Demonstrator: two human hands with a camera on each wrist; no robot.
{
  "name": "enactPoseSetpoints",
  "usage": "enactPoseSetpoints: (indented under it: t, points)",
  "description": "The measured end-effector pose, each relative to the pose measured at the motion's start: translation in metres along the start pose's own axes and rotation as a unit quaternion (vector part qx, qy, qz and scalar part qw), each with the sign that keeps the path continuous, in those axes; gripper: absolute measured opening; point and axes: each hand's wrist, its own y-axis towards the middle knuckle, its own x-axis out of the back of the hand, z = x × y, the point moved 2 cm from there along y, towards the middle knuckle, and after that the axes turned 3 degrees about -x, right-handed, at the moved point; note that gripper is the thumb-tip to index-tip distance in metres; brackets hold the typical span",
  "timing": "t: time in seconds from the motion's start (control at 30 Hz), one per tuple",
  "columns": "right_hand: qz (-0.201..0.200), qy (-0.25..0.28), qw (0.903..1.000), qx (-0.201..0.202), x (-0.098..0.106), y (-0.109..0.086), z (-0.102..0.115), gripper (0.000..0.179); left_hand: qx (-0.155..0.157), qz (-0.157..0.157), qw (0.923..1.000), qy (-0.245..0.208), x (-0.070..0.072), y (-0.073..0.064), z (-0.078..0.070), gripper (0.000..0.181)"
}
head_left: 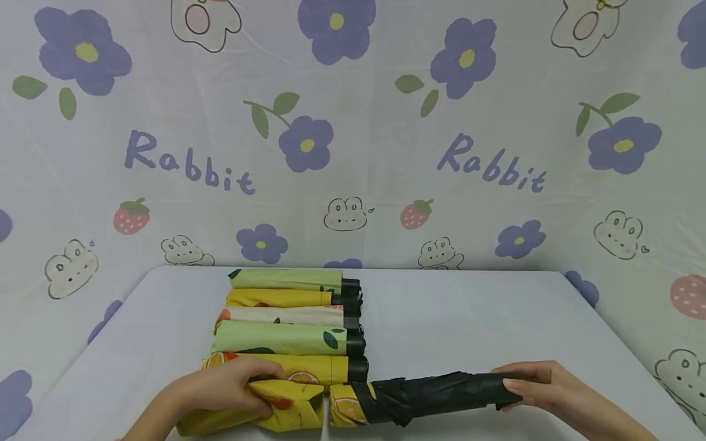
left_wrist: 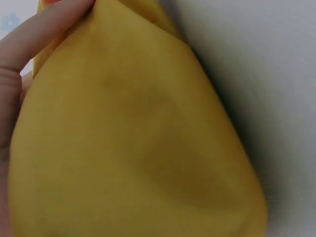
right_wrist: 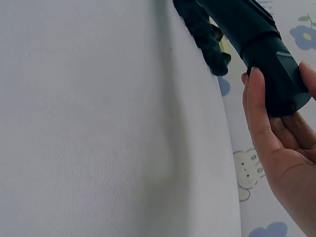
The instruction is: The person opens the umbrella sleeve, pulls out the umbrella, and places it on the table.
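Across the table's front lies a folding umbrella (head_left: pixel 346 409), yellow with orange-slice prints on the left and loose black fabric towards the right. My left hand (head_left: pixel 226 383) grips its yellow part, thumb in front. In the left wrist view, smooth yellow fabric (left_wrist: pixel 123 123) fills most of the picture beside the fingers. At the other end, my right hand (head_left: pixel 543 389) holds the black end between thumb and fingers. The right wrist view shows this black cylindrical end (right_wrist: pixel 276 74) in the right hand (right_wrist: pixel 289 153), raised off the table. A thin white strip (head_left: pixel 325 416) hangs near the umbrella's middle.
Several folded umbrellas lie in a row behind, black ends to the right: a yellow one (head_left: pixel 325 369), green ones (head_left: pixel 287 339), a cream one (head_left: pixel 309 316). They rest on a white table (head_left: pixel 469 324). A patterned cloth (head_left: pixel 353 92) hangs behind it.
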Motion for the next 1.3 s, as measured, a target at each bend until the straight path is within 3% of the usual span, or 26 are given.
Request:
enactPoseSetpoints:
  t: [0.4, 0.67, 0.8, 1.03, 1.3]
  points:
    - [0.006, 0.009, 0.9999, -0.01, 0.026, -0.015, -0.021, 0.041, 0.002, 0.001, 0.9998, 0.019, -0.007, -0.004, -0.01, 0.035]
    - [0.065, 0.107, 0.9919, 0.023, 0.038, -0.018, -0.039, 0.04, 0.016, 0.003, 0.9997, 0.018, -0.009, -0.005, -0.009, 0.035]
    - [0.041, 0.091, 0.995, 0.009, 0.045, -0.019, -0.046, 0.039, 0.015, 0.003, 0.9998, 0.015, -0.009, -0.005, -0.01, 0.035]
    - [-0.033, 0.038, 0.9979, -0.041, 0.057, -0.024, -0.055, 0.047, 0.006, 0.005, 0.9999, 0.013, -0.009, -0.005, -0.012, 0.036]
    - [-0.044, 0.03, 0.9973, -0.051, 0.059, -0.026, -0.058, 0.051, 0.01, 0.005, 0.9999, 0.011, -0.009, -0.005, -0.013, 0.036]
